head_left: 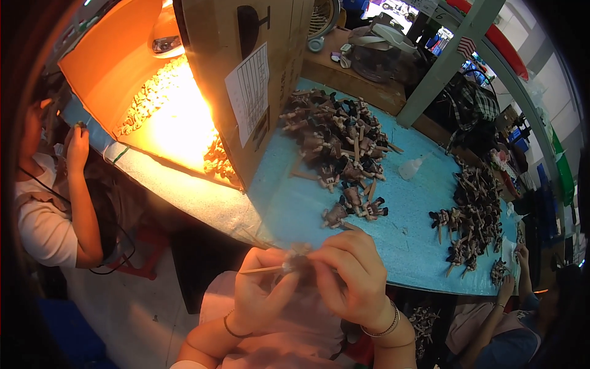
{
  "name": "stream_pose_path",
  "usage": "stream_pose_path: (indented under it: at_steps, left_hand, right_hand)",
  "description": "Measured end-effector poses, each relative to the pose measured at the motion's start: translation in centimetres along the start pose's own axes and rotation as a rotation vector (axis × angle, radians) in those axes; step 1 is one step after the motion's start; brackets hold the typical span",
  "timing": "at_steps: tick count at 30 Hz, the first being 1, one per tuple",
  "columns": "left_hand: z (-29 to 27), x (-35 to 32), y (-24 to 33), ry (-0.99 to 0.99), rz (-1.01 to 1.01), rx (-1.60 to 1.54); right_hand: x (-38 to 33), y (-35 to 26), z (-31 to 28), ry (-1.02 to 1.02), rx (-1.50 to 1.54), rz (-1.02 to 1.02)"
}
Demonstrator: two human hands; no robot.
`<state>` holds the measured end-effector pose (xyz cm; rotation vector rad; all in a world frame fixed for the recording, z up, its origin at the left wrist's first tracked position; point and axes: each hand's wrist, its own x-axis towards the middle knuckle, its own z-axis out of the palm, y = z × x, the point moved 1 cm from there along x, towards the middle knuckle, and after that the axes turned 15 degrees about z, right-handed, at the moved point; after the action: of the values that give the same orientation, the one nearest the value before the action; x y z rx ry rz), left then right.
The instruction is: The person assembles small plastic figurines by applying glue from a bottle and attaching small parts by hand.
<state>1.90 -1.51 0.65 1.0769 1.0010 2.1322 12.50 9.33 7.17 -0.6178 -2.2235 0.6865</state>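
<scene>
Close in front of my body, my left hand (261, 295) is closed around a small figurine (298, 261) with a flat wooden stick (260, 270) pointing out to the left. My right hand (353, 277) pinches at the figurine's right side. Motion and fingers blur its details, and anything else in the right fingertips cannot be made out. Just beyond my hands, a few brown-and-black figurines (353, 202) lie on the blue table (283, 212). Behind them is a large heap of similar figurines (338, 135) with wooden sticks.
A tall cardboard box (246, 80) stands left of the heap, beside a bright lamp (166, 37) over many small pieces. A translucent bottle (410, 168) sits between the heap and another pile (476, 209). Co-workers sit at left (52, 227) and right (491, 332).
</scene>
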Motion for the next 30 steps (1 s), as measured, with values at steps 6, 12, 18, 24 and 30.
stream_pose_path:
  at_steps: [6,12,18,24,30]
  left_hand:
    - [0.1,1.0,-0.1,0.045,0.052,-0.13]
    - [0.3,0.5,-0.4,0.088,0.022,-0.139]
    - [0.6,0.2,-1.7,0.062,0.059,-0.062]
    - [2.3,0.2,-1.3,0.007,0.15,0.172]
    - [1.5,2.1,1.7,-0.288,0.311,0.515]
  right_hand:
    - [-0.8,0.0,0.4,-0.015,0.131,0.089]
    - [-1.3,-0.6,1.3,0.075,-0.102,-0.031]
    - [-1.5,-0.8,1.6,-0.019,-0.305,0.013]
    - [-1.2,1.1,1.6,0.067,-0.163,0.08]
    - [-2.6,4.9,2.0,-0.137,1.163,0.481]
